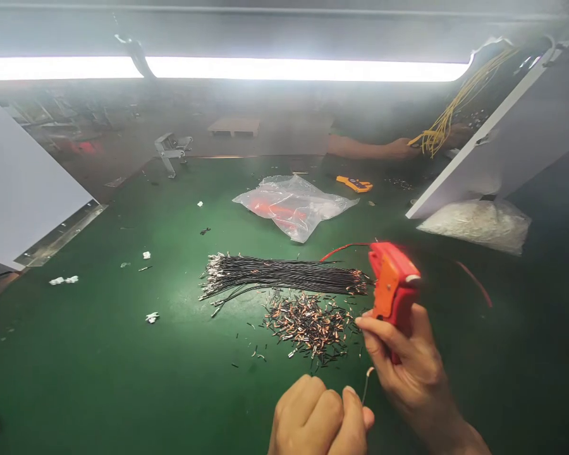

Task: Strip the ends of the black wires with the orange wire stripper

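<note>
My left hand [320, 417] is closed at the bottom of the view, pinching a black wire [365, 390] between thumb and forefinger. The wire's end points up and shows bare copper. Just right of it, my right hand [410, 360] grips a red and orange wire stripper [394, 281] upright above the table; its jaws cannot be made out clearly. Beyond the hands lies a bundle of black wires [284, 273], with metal terminals at the left and copper ends at the right. A heap of cut insulation and copper scraps [313, 325] sits in front of the bundle.
On the green table [123, 385] lie a clear plastic bag [296, 205] with red contents, a yellow tool [354, 184] and a bag of pale pieces [477, 224]. White panels stand left and right. Behind, another person's arm [370, 148] is near yellow wires [455, 104].
</note>
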Demonstrator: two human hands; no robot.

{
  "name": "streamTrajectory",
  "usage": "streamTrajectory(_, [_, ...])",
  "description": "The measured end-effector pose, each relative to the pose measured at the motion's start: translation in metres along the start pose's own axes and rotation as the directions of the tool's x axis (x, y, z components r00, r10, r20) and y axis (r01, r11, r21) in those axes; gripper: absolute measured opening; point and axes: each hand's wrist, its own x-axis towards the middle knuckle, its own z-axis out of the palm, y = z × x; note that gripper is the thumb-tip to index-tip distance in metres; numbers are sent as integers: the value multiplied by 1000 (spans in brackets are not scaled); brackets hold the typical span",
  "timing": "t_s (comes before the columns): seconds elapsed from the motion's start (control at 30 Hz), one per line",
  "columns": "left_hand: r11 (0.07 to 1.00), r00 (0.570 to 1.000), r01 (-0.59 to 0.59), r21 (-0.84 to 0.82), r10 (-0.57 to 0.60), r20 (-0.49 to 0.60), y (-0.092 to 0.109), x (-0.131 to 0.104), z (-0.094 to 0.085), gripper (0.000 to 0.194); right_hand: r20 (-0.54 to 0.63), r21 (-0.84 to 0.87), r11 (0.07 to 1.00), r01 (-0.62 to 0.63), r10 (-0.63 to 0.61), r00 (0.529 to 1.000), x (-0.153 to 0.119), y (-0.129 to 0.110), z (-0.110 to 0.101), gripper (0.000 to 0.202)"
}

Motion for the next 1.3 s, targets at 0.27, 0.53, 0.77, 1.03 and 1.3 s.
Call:
streamTrajectory(0.27, [979,983,185,-82,-184,29,1,-13,13,17,-17,94,995,-35,37,999,-3,-1,-2,19])
streamTrajectory(0.53, [773,834,537,-338,-546,75,4,-8,8,24,225,318,944,88,-166,960,-7,-7,-2,28])
streamTrajectory(0.77, [627,722,653,-425,-685,98,2,-12,8,30,224,222,965,137,-187,956,-8,-12,4,31])
streamTrajectory(1.03, [412,529,762,-500,-841,113,2,0,1,32,116,127,991,42,-56,992,-6,-6,5,22])
streamTrajectory(1.3, [420,528,765,-488,-843,103,-1,-1,3,28,136,107,988,116,-130,982,-7,0,1,39])
